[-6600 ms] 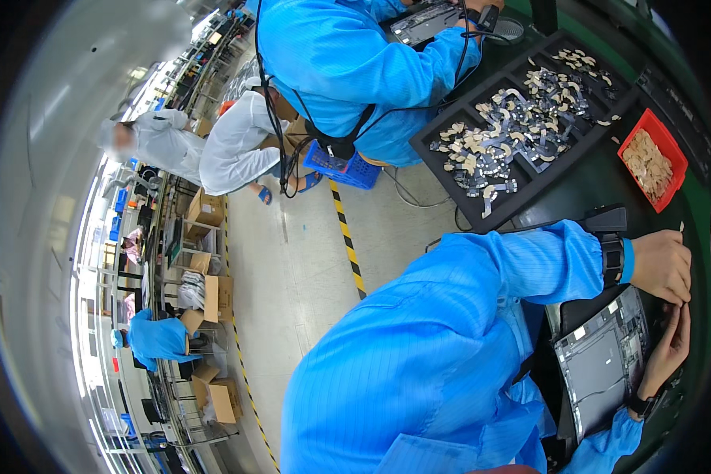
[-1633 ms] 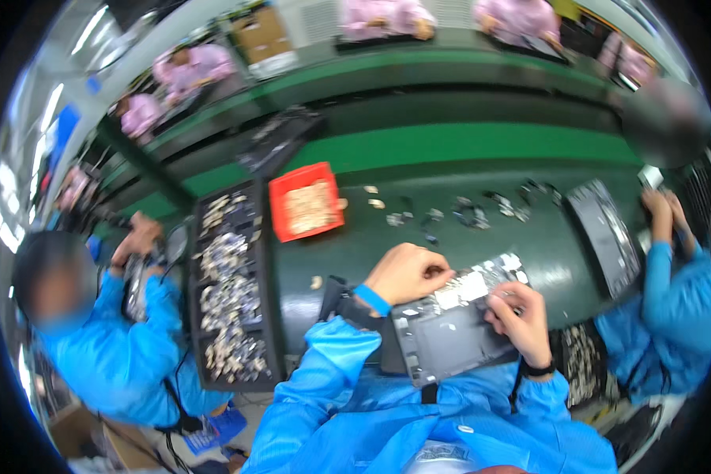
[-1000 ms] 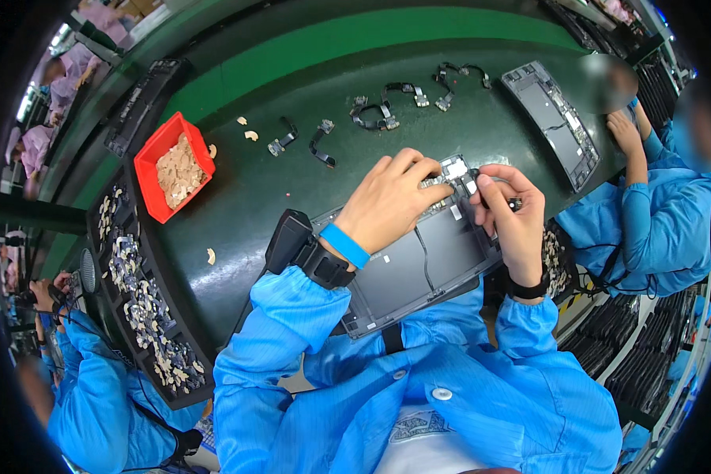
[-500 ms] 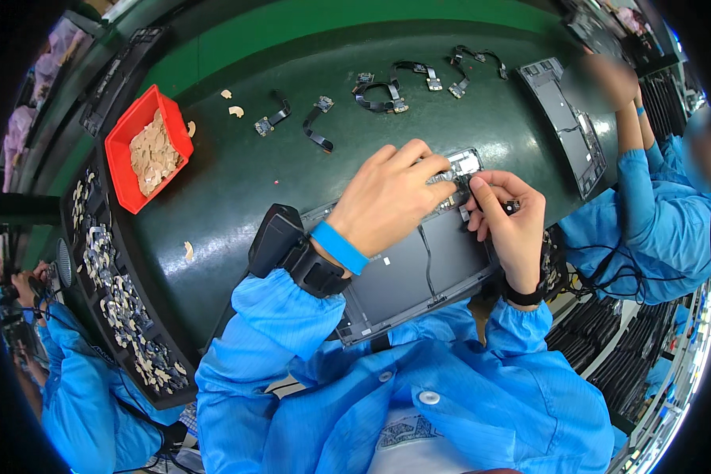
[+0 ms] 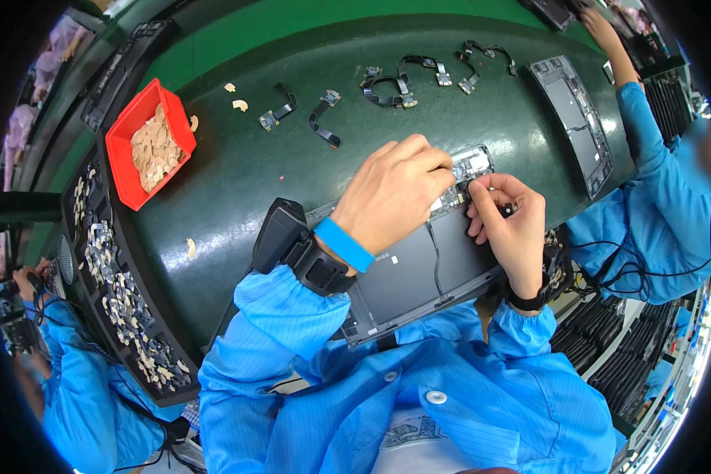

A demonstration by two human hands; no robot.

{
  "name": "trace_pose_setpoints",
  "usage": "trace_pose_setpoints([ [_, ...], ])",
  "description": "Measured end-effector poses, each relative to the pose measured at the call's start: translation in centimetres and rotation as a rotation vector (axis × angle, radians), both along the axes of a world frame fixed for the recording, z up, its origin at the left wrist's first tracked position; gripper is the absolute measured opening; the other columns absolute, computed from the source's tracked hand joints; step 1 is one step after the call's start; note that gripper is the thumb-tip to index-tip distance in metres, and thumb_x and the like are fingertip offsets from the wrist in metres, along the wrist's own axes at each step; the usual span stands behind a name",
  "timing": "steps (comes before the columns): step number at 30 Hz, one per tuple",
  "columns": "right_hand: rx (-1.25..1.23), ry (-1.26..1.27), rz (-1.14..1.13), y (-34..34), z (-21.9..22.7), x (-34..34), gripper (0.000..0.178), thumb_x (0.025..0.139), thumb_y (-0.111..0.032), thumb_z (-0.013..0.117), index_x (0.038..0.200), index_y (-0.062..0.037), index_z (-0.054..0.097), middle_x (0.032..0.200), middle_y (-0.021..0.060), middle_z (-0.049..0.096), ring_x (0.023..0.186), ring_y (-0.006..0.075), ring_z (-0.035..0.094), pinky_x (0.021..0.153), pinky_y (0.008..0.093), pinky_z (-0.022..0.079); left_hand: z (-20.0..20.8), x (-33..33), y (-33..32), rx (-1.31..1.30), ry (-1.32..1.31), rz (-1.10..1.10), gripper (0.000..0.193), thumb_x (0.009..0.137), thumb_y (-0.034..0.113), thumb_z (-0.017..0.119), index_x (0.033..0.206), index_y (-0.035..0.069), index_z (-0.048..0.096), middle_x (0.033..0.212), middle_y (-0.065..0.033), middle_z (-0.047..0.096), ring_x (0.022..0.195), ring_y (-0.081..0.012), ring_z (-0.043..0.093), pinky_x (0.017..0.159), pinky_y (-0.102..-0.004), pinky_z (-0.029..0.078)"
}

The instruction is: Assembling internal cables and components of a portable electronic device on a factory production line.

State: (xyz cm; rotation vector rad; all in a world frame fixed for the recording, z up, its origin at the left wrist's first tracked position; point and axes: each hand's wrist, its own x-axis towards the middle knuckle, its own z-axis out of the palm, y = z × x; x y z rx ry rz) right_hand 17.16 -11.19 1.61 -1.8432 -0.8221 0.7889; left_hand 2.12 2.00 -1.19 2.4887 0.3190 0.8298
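A dark grey flat device casing (image 5: 403,278) lies tilted in front of me at the table's near edge, its inner side up. A cable runs down its middle, and circuit boards (image 5: 474,163) line its far side. Over those boards, my left hand (image 5: 395,191) is closed with fingertips pressed together and pointing down; whatever they hold is hidden. Right beside it, my right hand (image 5: 515,225) pinches a small black part (image 5: 510,209) at the casing's far right corner. Only bits of that part show between the fingers.
Several black flex cables with small boards (image 5: 387,100) lie across the green table. A red bin (image 5: 121,150) of tan pieces stands at the left, above a black tray (image 5: 183,389) of small parts. Another casing (image 5: 565,95) lies right, near a co-worker's arm (image 5: 626,63).
My left fingertips have drawn back slightly from the right hand, showing more of the boards. The co-worker's hand at the right has moved away from the other casing, toward the far edge.
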Motion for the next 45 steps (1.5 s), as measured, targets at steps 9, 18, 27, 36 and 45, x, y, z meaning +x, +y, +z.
trace_pose_setpoints([
  [9,-0.014,0.011,0.026,0.08,-0.16,0.30,0.018,0.096,-0.011,0.070,0.100,0.0069,0.069,0.069,0.0054,0.068,0.055,0.0082,0.063,0.046,0.0217,0.047,0.11,-0.07,0.07,-0.006,-0.008,0.001,0.028,0.070,-0.006,0.064,0.094,0.003,0.075,0.104,-0.0056,0.071,0.096,-0.0265,0.063,0.084,-0.0384,0.055],
  [18,-0.035,0.005,-0.006,0.21,-0.08,0.10,0.019,0.096,-0.011,0.070,0.100,0.0072,0.069,0.068,0.0055,0.069,0.054,0.0079,0.063,0.046,0.0218,0.047,0.17,-0.02,0.05,-0.011,-0.011,-0.008,0.028,0.070,-0.006,0.065,0.094,0.003,0.075,0.103,-0.0056,0.071,0.096,-0.0263,0.063,0.083,-0.0375,0.055],
  [27,-0.071,-0.036,0.003,0.28,0.23,-0.13,0.020,0.096,-0.012,0.069,0.099,0.0076,0.068,0.067,0.0064,0.069,0.054,0.0081,0.062,0.047,0.0218,0.047,0.51,-0.04,0.02,-0.042,0.009,-0.009,0.030,0.068,-0.008,0.063,0.094,0.003,0.075,0.105,-0.0063,0.071,0.096,-0.0270,0.063,0.084,-0.0376,0.055],
  [36,-0.040,0.037,-0.014,0.31,0.16,-0.11,0.018,0.096,-0.011,0.069,0.098,0.0067,0.068,0.067,0.0057,0.069,0.054,0.0074,0.061,0.047,0.0217,0.046,0.42,0.07,0.04,-0.029,0.004,-0.002,0.031,0.067,-0.008,0.063,0.094,0.002,0.075,0.105,-0.0067,0.071,0.095,-0.0269,0.063,0.083,-0.0374,0.055],
  [45,-0.041,-0.033,-0.024,0.31,-0.07,-0.39,0.017,0.095,-0.010,0.069,0.096,0.0069,0.069,0.065,0.0064,0.069,0.053,0.0079,0.062,0.049,0.0227,0.046,0.58,-0.05,0.00,-0.027,0.022,0.000,0.033,0.066,-0.008,0.064,0.095,0.003,0.075,0.106,-0.0065,0.071,0.096,-0.0265,0.063,0.084,-0.0372,0.056],
])
